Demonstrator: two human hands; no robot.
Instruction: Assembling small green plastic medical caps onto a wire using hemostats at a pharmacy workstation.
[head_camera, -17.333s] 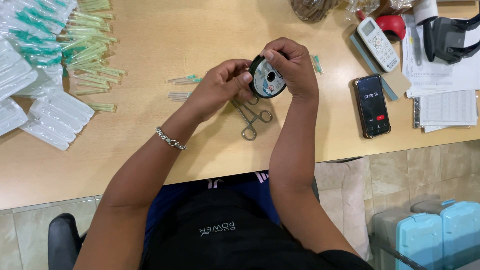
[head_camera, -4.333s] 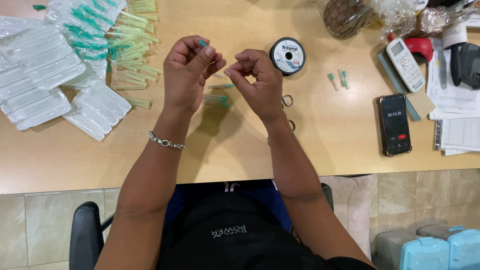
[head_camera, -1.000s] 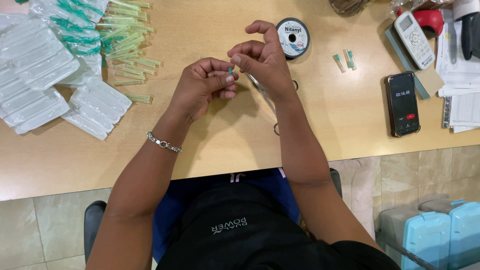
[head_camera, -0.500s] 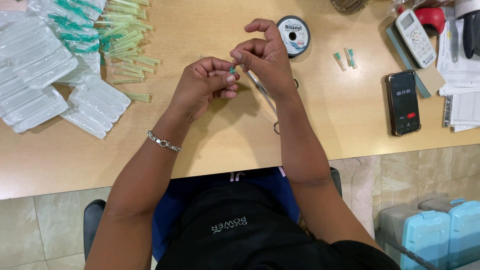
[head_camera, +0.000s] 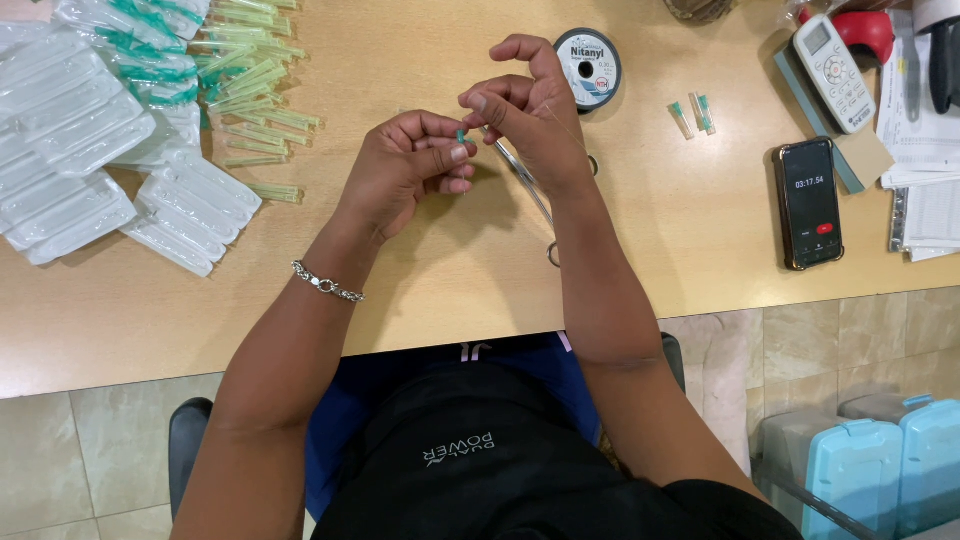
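My left hand (head_camera: 405, 165) pinches a small green-tipped needle piece (head_camera: 461, 137) between thumb and fingertips above the wooden table (head_camera: 420, 290). My right hand (head_camera: 530, 115) is closed right beside it, fingertips meeting the same piece, and seems to hold a thin wire that is barely visible. Metal forceps (head_camera: 532, 200) lie on the table under my right hand, partly hidden. A black wire spool (head_camera: 588, 67) sits just beyond my right hand.
Green-capped needles (head_camera: 250, 90) and clear plastic packs (head_camera: 90, 160) crowd the left side. Two loose green-tipped pieces (head_camera: 692, 113) lie right of the spool. A phone (head_camera: 808, 203), a remote-like device (head_camera: 833, 60) and papers (head_camera: 925, 150) occupy the right edge. Blue cases (head_camera: 880, 470) stand on the floor.
Both hands stay together at the small piece; they have hardly shifted over the last second. Several seconds ago the hands were held nearer the spool.
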